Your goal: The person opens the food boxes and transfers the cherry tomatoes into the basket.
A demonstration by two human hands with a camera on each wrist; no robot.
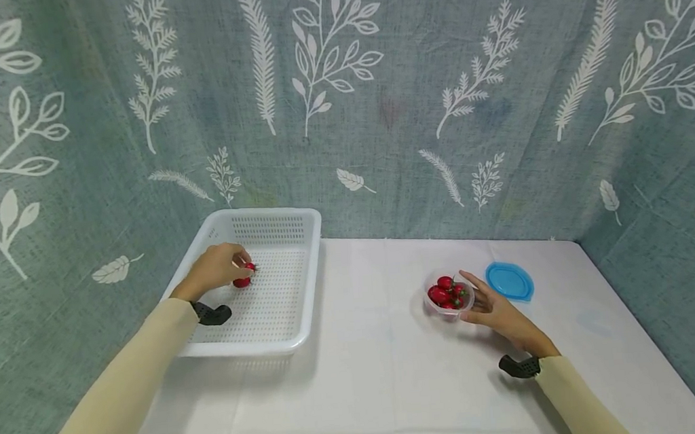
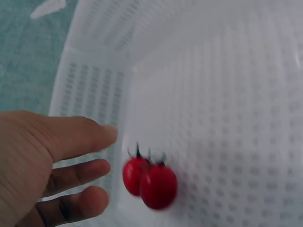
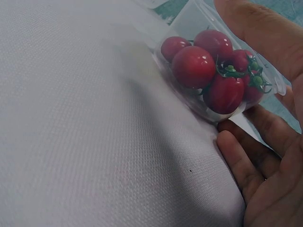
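Two red cherry tomatoes with green stems lie side by side on the floor of a white perforated plastic basket. My left hand is inside the basket beside them. In the left wrist view, a gap shows between its thumb and fingers and the tomatoes. On the right, my right hand holds a small clear plastic tub from its right side, thumb and fingers spread about its wall. Several cherry tomatoes, some with green stems, fill the tub, which stands on the white tablecloth.
A blue lid lies on the white tablecloth just behind and right of the tub. Grey-green curtain with white leaf patterns closes off the back and both sides. The basket stands at the table's left, near the curtain.
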